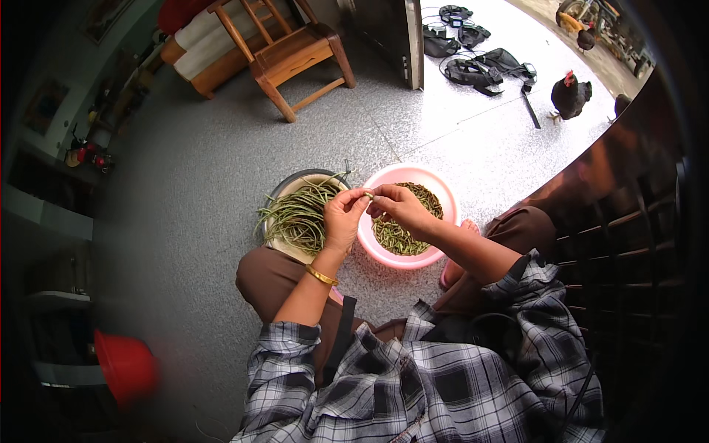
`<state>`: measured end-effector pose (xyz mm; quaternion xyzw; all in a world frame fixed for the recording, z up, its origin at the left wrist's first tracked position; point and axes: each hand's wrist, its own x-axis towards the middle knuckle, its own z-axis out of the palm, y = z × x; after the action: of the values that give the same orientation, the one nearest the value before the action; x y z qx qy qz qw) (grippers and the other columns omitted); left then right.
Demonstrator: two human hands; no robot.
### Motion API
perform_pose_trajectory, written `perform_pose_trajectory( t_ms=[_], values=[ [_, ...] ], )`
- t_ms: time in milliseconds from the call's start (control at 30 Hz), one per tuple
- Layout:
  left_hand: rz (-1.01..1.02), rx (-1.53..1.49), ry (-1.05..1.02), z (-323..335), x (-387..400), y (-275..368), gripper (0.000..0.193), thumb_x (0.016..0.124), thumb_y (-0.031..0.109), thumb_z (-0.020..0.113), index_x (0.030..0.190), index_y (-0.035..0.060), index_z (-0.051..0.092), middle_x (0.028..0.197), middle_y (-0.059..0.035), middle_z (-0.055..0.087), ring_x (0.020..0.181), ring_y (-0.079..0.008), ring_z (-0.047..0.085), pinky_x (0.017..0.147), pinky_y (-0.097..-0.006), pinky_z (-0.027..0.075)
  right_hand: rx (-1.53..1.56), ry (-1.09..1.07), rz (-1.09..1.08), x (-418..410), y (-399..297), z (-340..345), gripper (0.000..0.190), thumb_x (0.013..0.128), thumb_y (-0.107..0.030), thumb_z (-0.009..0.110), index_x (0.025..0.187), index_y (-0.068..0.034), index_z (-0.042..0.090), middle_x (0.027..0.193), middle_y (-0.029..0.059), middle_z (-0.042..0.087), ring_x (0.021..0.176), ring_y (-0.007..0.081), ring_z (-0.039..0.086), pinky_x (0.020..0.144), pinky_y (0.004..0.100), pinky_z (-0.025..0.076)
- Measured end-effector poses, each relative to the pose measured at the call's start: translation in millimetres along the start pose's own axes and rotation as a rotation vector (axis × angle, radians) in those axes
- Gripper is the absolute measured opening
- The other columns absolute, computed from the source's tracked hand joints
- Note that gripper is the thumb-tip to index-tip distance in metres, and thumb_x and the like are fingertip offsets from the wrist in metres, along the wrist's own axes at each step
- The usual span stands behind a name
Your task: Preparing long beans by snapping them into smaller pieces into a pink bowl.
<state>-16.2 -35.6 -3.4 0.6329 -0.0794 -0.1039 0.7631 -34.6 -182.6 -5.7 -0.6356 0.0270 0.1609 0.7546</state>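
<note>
My left hand (342, 217), with a gold-coloured bangle at the wrist, pinches a short green bean piece (369, 195) between thumb and fingertips. From the other side, the fingertips of my right hand (403, 207) meet at the same piece. Both hands are above the gap between two vessels. Beneath my right hand is a pink plastic basin (386, 258) that holds many short bean pieces (403, 242). On the left, partly behind my left hand, a dark-rimmed round container (296, 176) holds long whole green beans (293, 221), some hanging over its edge.
A wooden chair (299, 55) stands ahead beside a door (382, 41). Black straps and devices (471, 69) lie on the floor by the doorway, near a dark chicken (570, 97). At lower left is a red bucket (124, 368). A dark slatted structure (620, 238) borders my right side.
</note>
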Motion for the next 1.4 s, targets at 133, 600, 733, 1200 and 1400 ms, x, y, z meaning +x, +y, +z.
perform_pose_trajectory(
  t_ms=[133, 600, 733, 1200, 1400],
  values=[
    [0.335, 0.543, 0.028, 3.0, -0.3, 11.6, 0.01, 0.078, 0.002, 0.058, 0.087, 0.0, 0.062, 0.08, -0.0041, 0.06, 0.07, -0.0096, 0.055, 0.062, -0.0202, 0.044, -0.24, 0.076, -0.159, 1.1, 0.5, -6.0, 0.019, 0.087, -0.017, 0.049, 0.089, 0.001, 0.056, 0.073, 0.0015, 0.057, 0.07, 0.0089, 0.054, 0.063, 0.0215, 0.044],
    [0.419, 0.946, -0.231, -8.0, -15.4, -4.9, 0.004, 0.075, 0.005, 0.054, 0.076, 0.0017, 0.053, 0.071, -0.014, 0.054, 0.067, -0.0315, 0.055, 0.059, -0.0366, 0.044, -0.978, -0.124, -0.336, -7.4, 0.4, -12.9, 0.014, 0.074, -0.017, 0.052, 0.071, -0.004, 0.056, 0.066, 0.0182, 0.054, 0.064, 0.033, 0.056, 0.06, 0.0421, 0.043],
    [0.509, 0.97, -0.163, -7.5, -26.5, -11.9, 0.003, 0.074, 0.004, 0.055, 0.075, 0.0021, 0.053, 0.069, -0.0132, 0.054, 0.064, -0.0308, 0.055, 0.057, -0.0364, 0.044, -0.331, -0.077, 0.147, -10.1, 21.0, -9.7, 0.014, 0.075, -0.013, 0.048, 0.066, -0.003, 0.052, 0.054, 0.0048, 0.049, 0.047, 0.0138, 0.046, 0.046, 0.0289, 0.036],
    [-0.431, -0.14, 0.113, -20.1, -98.3, -79.9, 0.019, 0.087, 0.024, 0.05, 0.086, 0.0073, 0.057, 0.069, 0.0025, 0.055, 0.061, -0.0047, 0.049, 0.058, -0.0181, 0.041, -1.307, 0.166, -0.225, -0.9, 37.3, -25.4, 0.018, 0.075, -0.016, 0.055, 0.085, -0.002, 0.059, 0.074, 0.0192, 0.06, 0.068, 0.0303, 0.06, 0.064, 0.0379, 0.047],
    [-0.525, -0.279, 0.014, -18.5, -112.9, -86.0, 0.018, 0.089, 0.024, 0.045, 0.089, 0.0078, 0.054, 0.07, 0.0018, 0.053, 0.064, -0.0063, 0.05, 0.059, -0.0195, 0.042, -0.842, -0.278, -0.196, -31.4, 52.0, 13.4, 0.016, 0.075, -0.016, 0.059, 0.085, -0.004, 0.058, 0.073, 0.0137, 0.061, 0.068, 0.0265, 0.061, 0.063, 0.0338, 0.047]
  ],
)
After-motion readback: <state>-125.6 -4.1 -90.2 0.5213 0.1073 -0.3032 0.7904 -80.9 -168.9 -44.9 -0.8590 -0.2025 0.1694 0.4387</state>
